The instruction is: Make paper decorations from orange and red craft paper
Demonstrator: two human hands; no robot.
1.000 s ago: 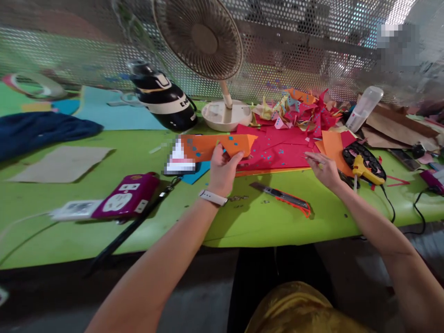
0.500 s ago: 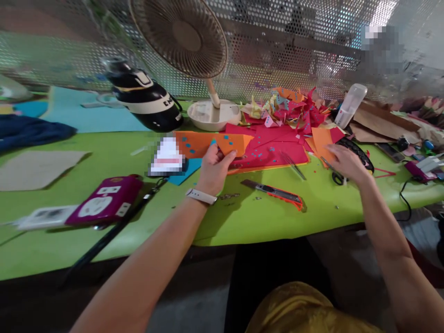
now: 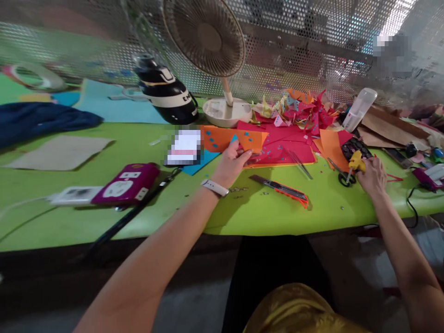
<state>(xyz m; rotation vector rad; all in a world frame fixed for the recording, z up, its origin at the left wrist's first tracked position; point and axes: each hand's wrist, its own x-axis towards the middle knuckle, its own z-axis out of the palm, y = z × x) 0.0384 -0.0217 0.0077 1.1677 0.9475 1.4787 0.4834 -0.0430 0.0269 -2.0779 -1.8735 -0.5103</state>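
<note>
Hands (image 3: 228, 167) on orange paper (image 3: 224, 138) and glue gun (image 3: 356, 162)

A craft workspace: coloured paper (image 3: 284, 150), a box cutter (image 3: 282, 188) and scissors (image 3: 343, 178) lie across a green worktop (image 3: 187, 208).

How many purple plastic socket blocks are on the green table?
2. The left block lies beside the black strap; the right block sits at the far right, past the right hand. Clutter there may hide more.
</note>
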